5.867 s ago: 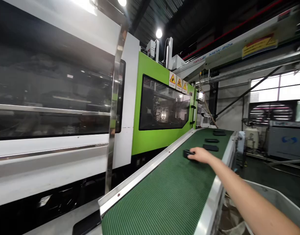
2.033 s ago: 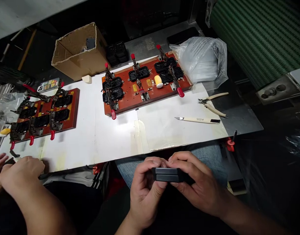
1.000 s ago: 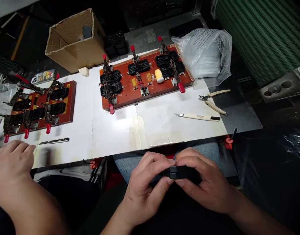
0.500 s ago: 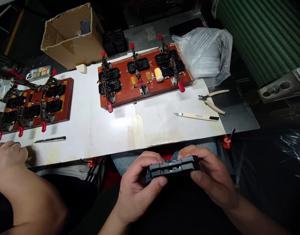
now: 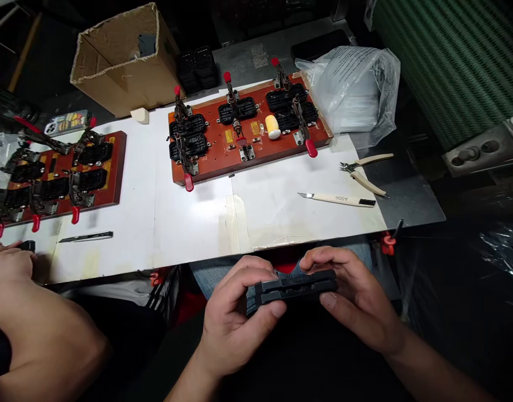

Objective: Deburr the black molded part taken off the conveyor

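Observation:
A dark plastic part (image 5: 296,287), with a long groove between two ridged layers, is held level over my lap, just off the table's front edge. My left hand (image 5: 239,318) grips its left end, thumb below and fingers over the top. Around the right end curves my right hand (image 5: 360,304), its thumb against the lower edge and its fingers bent behind. The far side of the part is hidden. Beyond it on the table lie a cream-handled knife marked A006 (image 5: 337,199) and cream-handled nippers (image 5: 360,173).
A brown fixture board (image 5: 218,164) with red-handled clamps carries black parts and a yellow-and-white piece (image 5: 272,127). Left of it is a second fixture (image 5: 121,167), near a co-worker's hand (image 5: 13,265). A cardboard box (image 5: 118,84) and a plastic bag (image 5: 360,95) stand behind.
The dark part has tilted, and the bright spots along its groove no longer show. My right fingers have shifted slightly along it. At left, the co-worker's hand has moved left, baring a small black object.

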Demonstrator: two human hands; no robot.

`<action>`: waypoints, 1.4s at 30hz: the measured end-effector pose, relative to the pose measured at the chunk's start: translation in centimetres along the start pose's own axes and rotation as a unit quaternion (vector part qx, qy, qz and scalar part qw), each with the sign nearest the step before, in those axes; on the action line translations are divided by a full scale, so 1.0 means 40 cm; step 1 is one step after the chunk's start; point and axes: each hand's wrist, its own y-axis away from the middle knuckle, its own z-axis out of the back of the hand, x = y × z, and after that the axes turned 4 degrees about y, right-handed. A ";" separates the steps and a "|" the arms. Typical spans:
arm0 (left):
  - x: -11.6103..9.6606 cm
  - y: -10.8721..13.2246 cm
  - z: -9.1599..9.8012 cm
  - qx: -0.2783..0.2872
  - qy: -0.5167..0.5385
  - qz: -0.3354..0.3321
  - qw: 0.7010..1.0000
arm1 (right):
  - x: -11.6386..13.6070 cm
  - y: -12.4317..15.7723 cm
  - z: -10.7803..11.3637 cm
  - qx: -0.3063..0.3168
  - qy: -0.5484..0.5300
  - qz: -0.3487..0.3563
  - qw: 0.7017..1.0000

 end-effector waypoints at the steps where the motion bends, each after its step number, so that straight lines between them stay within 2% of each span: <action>1: 0.001 -0.002 0.000 0.007 -0.006 -0.006 1.000 | 0.000 0.001 0.004 0.000 0.015 0.007 1.000; 6: 0.005 -0.011 -0.006 0.028 -0.031 -0.040 0.998 | -0.010 -0.001 0.016 0.022 0.127 0.060 0.990; 12: 0.005 -0.019 -0.007 0.027 -0.054 -0.070 0.996 | -0.028 0.001 0.017 0.046 0.189 0.050 0.980; 15: 0.001 -0.024 -0.012 0.030 -0.079 -0.078 0.993 | -0.038 -0.002 0.014 0.084 0.234 0.053 0.967; 19: -0.005 -0.031 -0.026 0.042 -0.093 -0.055 0.993 | -0.054 -0.003 0.003 0.125 0.200 0.027 0.971; 24: 0.004 -0.024 -0.025 0.038 0.010 -0.019 0.999 | -0.069 0.009 -0.010 0.082 0.113 -0.075 0.987; 27: 0.008 -0.017 -0.017 0.052 0.029 -0.008 0.998 | -0.068 0.012 -0.015 0.071 0.031 -0.102 0.992; 31: 0.004 -0.016 -0.014 0.052 0.022 -0.012 0.998 | -0.055 0.001 -0.019 0.090 -0.013 -0.097 0.991; 37: -0.011 -0.022 -0.024 0.059 -0.014 -0.030 0.998 | -0.045 -0.016 -0.019 0.077 0.079 -0.036 0.993; 42: -0.020 -0.027 -0.039 0.063 -0.083 -0.049 0.993 | -0.056 -0.009 -0.018 0.047 0.107 -0.031 0.993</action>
